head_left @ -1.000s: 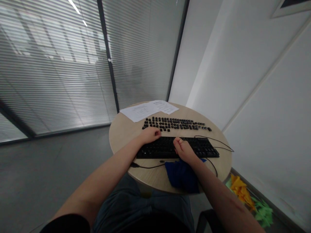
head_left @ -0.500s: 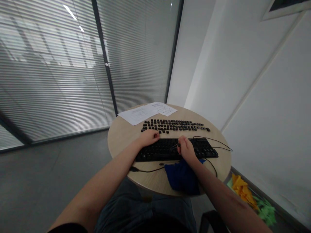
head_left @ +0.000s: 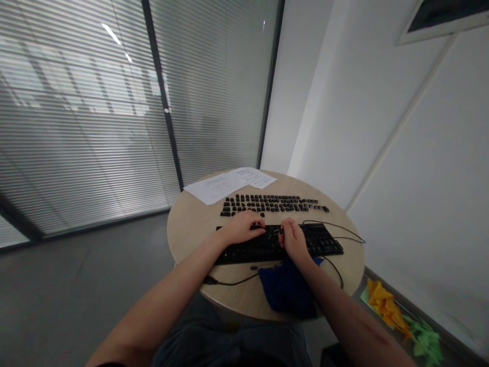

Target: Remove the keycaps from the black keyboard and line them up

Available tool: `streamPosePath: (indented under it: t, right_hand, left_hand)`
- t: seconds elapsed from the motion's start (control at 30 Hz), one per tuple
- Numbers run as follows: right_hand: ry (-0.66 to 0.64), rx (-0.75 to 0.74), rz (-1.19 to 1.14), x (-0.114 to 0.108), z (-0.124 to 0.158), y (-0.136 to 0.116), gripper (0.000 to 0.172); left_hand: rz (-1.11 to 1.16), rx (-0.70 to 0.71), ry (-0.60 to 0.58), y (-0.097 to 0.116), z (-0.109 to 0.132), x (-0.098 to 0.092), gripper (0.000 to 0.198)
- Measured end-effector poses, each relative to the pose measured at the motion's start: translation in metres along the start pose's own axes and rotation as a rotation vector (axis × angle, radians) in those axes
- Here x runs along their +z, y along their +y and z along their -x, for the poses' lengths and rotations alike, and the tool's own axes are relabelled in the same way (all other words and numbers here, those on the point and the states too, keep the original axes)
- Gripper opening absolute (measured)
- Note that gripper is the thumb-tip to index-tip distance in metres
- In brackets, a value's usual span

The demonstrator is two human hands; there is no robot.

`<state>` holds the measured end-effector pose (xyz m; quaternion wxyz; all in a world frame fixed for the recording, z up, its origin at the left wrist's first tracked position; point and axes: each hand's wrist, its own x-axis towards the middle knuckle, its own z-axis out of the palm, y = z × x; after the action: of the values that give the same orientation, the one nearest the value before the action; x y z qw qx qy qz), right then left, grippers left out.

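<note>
A black keyboard [head_left: 250,251] lies across the round table, with many of its keys showing as a dark, blurred surface. Over its middle, my right hand [head_left: 293,239] is closed around a keycap puller [head_left: 274,232], whose thin wire end points left. My left hand [head_left: 244,227] hovers above the keyboard's left half, fingers bent together close to the wires; whatever they pinch is too small and dark to make out. Beyond the keyboard, loose black keycaps [head_left: 273,205] lie in rows. Below my right wrist is a blue cloth [head_left: 286,290].
Printed paper sheets [head_left: 217,187] lie at the table's far left. A black cable [head_left: 235,282] runs along the near edge, and another cable [head_left: 346,227] loops at the right. Orange cloth [head_left: 384,303] and green cloth [head_left: 426,341] lie on the floor by the wall.
My left hand has moved right, from the keyboard's back edge toward the wire end of the puller. My right hand stays over the keyboard, and the view has tilted slightly up.
</note>
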<state>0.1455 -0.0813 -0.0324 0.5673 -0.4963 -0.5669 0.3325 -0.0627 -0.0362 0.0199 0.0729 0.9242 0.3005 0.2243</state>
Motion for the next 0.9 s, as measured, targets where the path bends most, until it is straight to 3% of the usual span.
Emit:
streamPosePath:
  t: [0.17, 0.37, 0.7, 0.9]
  right_hand:
    - [-0.001, 0.016, -0.045, 0.001, -0.002, -0.002, 0.034]
    - [0.028, 0.040, -0.136, 0.002, -0.003, -0.007, 0.035]
    - [0.070, -0.046, -0.055, -0.002, -0.004, -0.008, 0.040]
    - [0.028, -0.155, 0.076, -0.005, -0.006, -0.003, 0.040]
  left_hand:
    - [-0.010, 0.072, -0.093, 0.018, -0.008, -0.005, 0.013]
    - [-0.078, 0.023, -0.117, 0.027, -0.016, -0.004, 0.007]
    - [-0.014, 0.010, -0.169, 0.029, -0.024, -0.008, 0.004]
    - [0.165, -0.096, -0.184, 0.022, -0.026, -0.005, 0.008]
